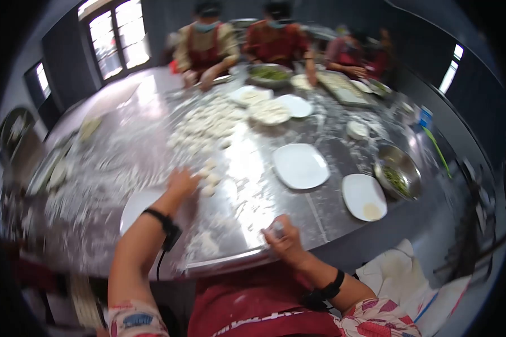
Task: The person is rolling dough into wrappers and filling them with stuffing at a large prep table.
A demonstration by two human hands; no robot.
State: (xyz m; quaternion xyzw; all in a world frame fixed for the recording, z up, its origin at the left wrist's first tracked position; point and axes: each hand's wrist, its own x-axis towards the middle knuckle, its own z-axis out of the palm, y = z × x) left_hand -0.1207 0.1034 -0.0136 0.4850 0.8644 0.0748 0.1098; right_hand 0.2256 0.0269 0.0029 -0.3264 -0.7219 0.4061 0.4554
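My left hand (183, 182) reaches over the floured metal table, right beside a short row of small pale dough balls (209, 178). Its fingers are blurred, so I cannot see whether they grip one. My right hand (287, 242) is closed near the table's front edge. A small light-grey, shiny object (278, 228) shows between its fingers, its kind unclear. A white round plate or sheet (136, 209) lies partly under my left forearm. Beyond my hands, many dough pieces (208, 123) lie spread in flour.
White plates (301, 166) (365, 194) stand on the right, near a steel bowl (398, 172) with green filling. Farther back are a plate of pale pieces (269, 112), a large bowl of greens (270, 75) and a tray (346, 89). Several people in red aprons (275, 42) work along the far side.
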